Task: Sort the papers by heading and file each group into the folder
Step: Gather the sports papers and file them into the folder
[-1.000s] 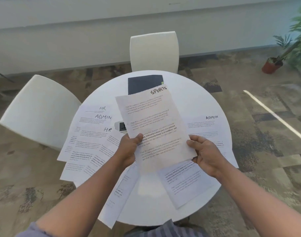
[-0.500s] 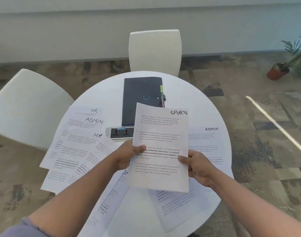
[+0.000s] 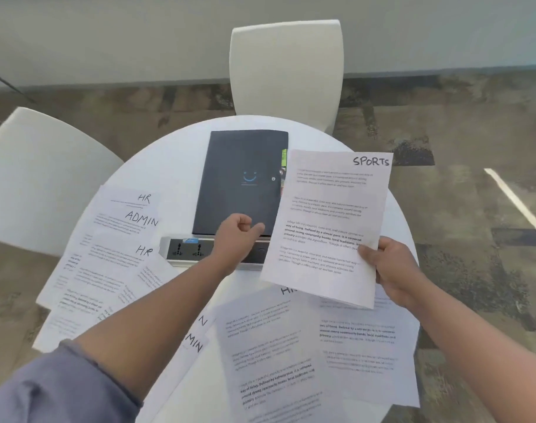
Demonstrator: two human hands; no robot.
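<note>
Left hand [image 3: 236, 236] off the sheet, loosely curled by matte dark folder [image 3: 241, 181], right hand [image 3: 391, 270] pinching SPORTS paper [image 3: 327, 227]

Both forearms reach forward from the bottom of the view; the left arm [image 3: 157, 315] wears a grey-blue sleeve [image 3: 56, 389] pushed up near the elbow; the left hand [image 3: 234, 239] is loosely curled with the thumb pointing right, apparently holding nothing; the right hand [image 3: 396, 270] sits lower right, thumb on top, pinching a sheet's edge.
</note>
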